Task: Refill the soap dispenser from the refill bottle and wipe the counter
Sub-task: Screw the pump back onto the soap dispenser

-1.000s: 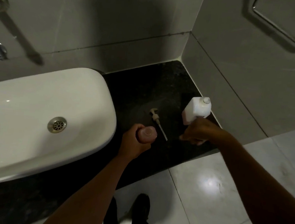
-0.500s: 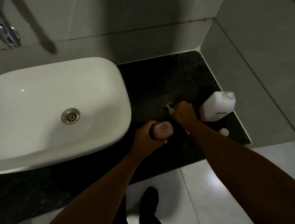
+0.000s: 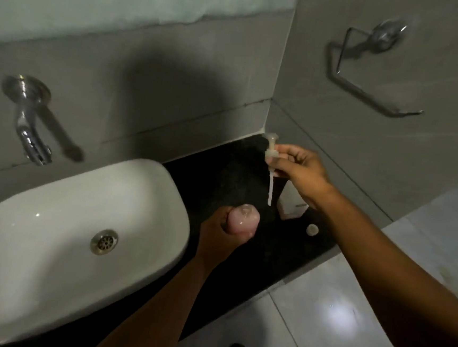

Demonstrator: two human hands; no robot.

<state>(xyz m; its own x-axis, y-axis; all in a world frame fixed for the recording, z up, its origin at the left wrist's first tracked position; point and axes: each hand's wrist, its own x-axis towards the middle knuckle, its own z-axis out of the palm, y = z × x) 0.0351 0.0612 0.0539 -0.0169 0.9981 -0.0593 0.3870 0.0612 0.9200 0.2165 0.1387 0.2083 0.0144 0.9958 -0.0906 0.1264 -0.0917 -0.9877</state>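
Note:
My left hand (image 3: 218,232) grips the pinkish soap dispenser bottle (image 3: 243,223), which stands upright on the black counter (image 3: 222,178) with its mouth uncovered. My right hand (image 3: 300,170) holds the pump head (image 3: 270,152) in the air above the counter, its white dip tube (image 3: 270,189) hanging down to the right of the dispenser's mouth. The white refill bottle (image 3: 291,205) stands on the counter behind my right wrist, mostly hidden. Its small white cap (image 3: 312,230) lies on the counter in front of it.
A white basin (image 3: 52,213) with a metal drain (image 3: 104,242) fills the counter's left side. A chrome tap (image 3: 28,125) sticks out of the back wall. A metal holder (image 3: 370,69) hangs on the right wall. Light floor tiles (image 3: 349,308) lie below the counter's front edge.
My right hand has picked the pump up off the counter and lifted it, so the tube now hangs free. My left hand has kept hold of the dispenser. The view tilted up.

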